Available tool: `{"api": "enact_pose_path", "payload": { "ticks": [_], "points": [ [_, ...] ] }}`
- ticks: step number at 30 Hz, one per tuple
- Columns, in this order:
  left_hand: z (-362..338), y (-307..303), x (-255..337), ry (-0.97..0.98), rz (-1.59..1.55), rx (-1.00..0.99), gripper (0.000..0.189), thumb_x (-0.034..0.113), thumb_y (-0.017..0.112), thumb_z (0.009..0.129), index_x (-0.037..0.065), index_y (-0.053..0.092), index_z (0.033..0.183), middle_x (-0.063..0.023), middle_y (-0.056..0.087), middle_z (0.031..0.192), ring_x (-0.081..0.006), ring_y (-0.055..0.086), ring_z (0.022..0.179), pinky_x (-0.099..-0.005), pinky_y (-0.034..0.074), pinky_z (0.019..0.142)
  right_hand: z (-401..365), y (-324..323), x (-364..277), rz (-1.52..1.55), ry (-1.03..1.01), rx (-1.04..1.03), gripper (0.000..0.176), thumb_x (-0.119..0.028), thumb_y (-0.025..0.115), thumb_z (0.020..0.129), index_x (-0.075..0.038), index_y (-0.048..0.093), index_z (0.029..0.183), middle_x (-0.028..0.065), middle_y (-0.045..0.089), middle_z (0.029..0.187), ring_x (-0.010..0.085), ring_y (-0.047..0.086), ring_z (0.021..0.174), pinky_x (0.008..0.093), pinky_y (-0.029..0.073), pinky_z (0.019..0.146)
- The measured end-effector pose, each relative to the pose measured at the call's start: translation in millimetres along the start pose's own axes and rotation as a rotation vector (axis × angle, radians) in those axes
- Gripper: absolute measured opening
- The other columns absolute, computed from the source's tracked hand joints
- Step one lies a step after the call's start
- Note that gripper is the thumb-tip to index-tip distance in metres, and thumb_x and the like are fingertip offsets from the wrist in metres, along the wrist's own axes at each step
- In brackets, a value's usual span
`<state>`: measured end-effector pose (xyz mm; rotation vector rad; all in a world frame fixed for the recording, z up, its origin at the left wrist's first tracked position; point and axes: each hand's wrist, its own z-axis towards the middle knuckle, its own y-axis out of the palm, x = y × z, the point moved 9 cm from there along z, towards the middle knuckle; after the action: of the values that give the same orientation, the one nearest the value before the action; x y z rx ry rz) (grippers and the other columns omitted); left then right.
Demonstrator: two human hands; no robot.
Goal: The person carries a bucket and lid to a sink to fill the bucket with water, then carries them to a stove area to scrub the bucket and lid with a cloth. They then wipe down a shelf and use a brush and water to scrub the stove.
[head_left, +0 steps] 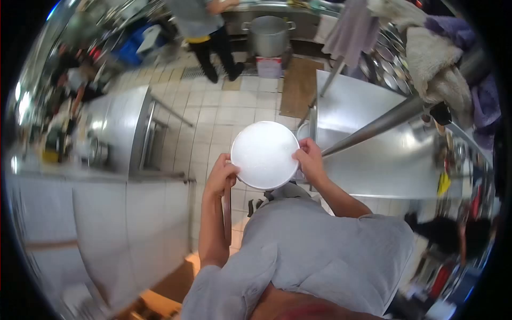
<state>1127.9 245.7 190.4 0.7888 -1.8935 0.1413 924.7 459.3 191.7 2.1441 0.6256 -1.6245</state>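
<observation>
Container (265, 155), white, round, between left hand (220, 175), clasping one side, and right hand (310, 161), pinching other side.

Okay, colours: the round container (265, 154) is basically all white, rim and middle alike. The camera wearer's shirt (325, 234) is a soft plain grey, and the co-worker's top (198, 21) is grey too, with a bright yellow band (197, 39) at the waist and black trousers (209, 52). Floor tiles (213, 114) are pale beige in a darker grid, and the mat (300, 88) is flat brown. Stockpot (268, 40) and right-hand table (368, 170) are both silvery, the table streaked with whitish glare. Hanging stuff: a pale mauve cloth (351, 34), a creamy towel (431, 61), and a proper purple cloth (486, 101). Oh, and one blue bin (130, 48).
</observation>
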Motion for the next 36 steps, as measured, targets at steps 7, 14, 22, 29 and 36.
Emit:
{"api": "enact_pose_path", "payload": {
  "ticks": [7, 14, 22, 29, 36],
  "points": [
    [142.2, -18.3, 54.8, -0.088, 0.179, -0.165, 0.039, 0.006, 0.065, 0.079, -0.001, 0.049, 0.114, -0.0031, 0.056, 0.068, -0.0082, 0.044, 0.044, -0.0245, 0.032, 0.038, 89.8, 13.6, 18.7, 0.03, -0.023, 0.22, 0.029, -0.011, 0.072, 0.079, 0.001, 0.059, 0.103, 0.0059, 0.061, 0.081, 0.0145, 0.06, 0.069, 0.0301, 0.05, 0.058],
    [276.9, -9.2, 121.5, -0.167, 0.307, -0.335, 0.037, 0.006, 0.066, 0.081, 0.002, 0.049, 0.114, -0.0032, 0.057, 0.068, -0.0085, 0.045, 0.041, -0.0239, 0.035, 0.036, 173.8, 27.5, 1.0, 0.089, 0.021, 0.371, 0.033, -0.019, 0.075, 0.082, 0.001, 0.057, 0.1, 0.0075, 0.06, 0.083, 0.0156, 0.059, 0.069, 0.0314, 0.049, 0.059],
    [442.7, 55.4, 192.0, -0.201, 0.443, -0.633, 0.041, 0.007, 0.066, 0.08, 0.001, 0.05, 0.117, -0.0019, 0.055, 0.068, -0.008, 0.044, 0.044, -0.0241, 0.033, 0.038, 267.4, 7.1, -23.4, 0.147, 0.004, 0.703, 0.032, -0.014, 0.071, 0.078, 0.001, 0.055, 0.101, 0.0071, 0.059, 0.082, 0.0155, 0.059, 0.07, 0.0319, 0.05, 0.059],
    [567.8, 167.8, 241.2, -0.219, 0.581, -0.94, 0.041, 0.009, 0.068, 0.078, 0.003, 0.052, 0.115, -0.001, 0.054, 0.07, -0.0082, 0.046, 0.052, -0.0246, 0.035, 0.046, 334.7, -34.8, -48.4, 0.263, 0.099, 0.99, 0.032, -0.011, 0.07, 0.078, 0.002, 0.055, 0.103, 0.0075, 0.061, 0.083, 0.0142, 0.059, 0.068, 0.0298, 0.049, 0.059],
    [663.3, 293.8, 255.6, -0.238, 0.736, -1.215, 0.039, 0.008, 0.069, 0.077, 0.001, 0.051, 0.111, -0.0045, 0.059, 0.081, -0.0099, 0.054, 0.063, -0.0247, 0.043, 0.055, 388.7, -86.6, -80.2, 0.385, 0.152, 1.181, 0.033, -0.01, 0.067, 0.077, 0.004, 0.052, 0.104, 0.0086, 0.062, 0.078, 0.0138, 0.056, 0.055, 0.0293, 0.044, 0.043]
  ]
}}
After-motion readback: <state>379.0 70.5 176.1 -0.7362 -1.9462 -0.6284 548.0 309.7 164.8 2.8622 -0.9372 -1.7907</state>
